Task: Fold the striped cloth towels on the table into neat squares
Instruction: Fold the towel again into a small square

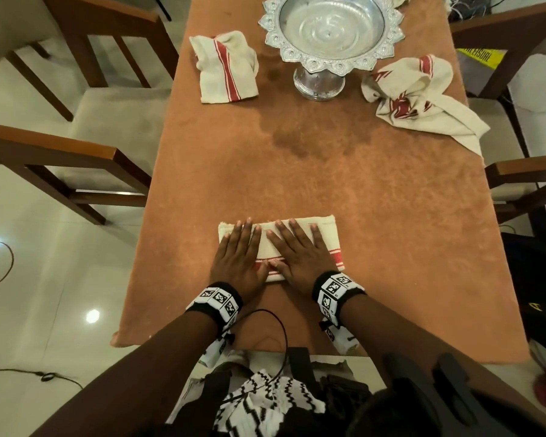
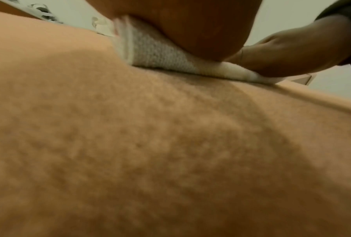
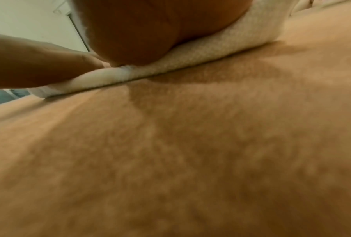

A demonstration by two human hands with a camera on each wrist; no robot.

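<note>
Pressing flat: both hands lie palm-down on a cream towel with red stripes (image 1: 323,239), already folded into a long rectangle, low centre of the head view near the front edge of the tabletop (image 1: 375,190), which is covered in orange-brown plush. Left hand (image 1: 241,257), fingers straight and slightly spread, covers the left part of the rectangle; right hand (image 1: 300,257), fingers likewise straight, covers the middle; the right end of the towel shows bare beyond it. Neither hand grips anything. Both wrist views show the heel of each palm bearing down on the towel's near edge, with the other hand just beside it. Folded towel (image 1: 226,67), upper left of the frame, a rough rectangle, appears finished though somewhat loose. Crumpled towel (image 1: 420,99), upper right, unfolded, one corner trailing toward the tabletop's right edge. Embossed silver pedestal bowl (image 1: 330,29), top centre, stands between the two. Wooden chairs (image 1: 85,99) flank the tabletop. Judged stage: smoothing a crease before the last fold that would turn the rectangle into a square; one towel at least remains. Handling note: sweep outward from the centre to drive out air and wrinkles, check that the layered edges line up, then pinch both corners of one short end and carry them over to meet the other end squarely. The plush cover may drag the lower layer, so lift rather than slide.
</note>
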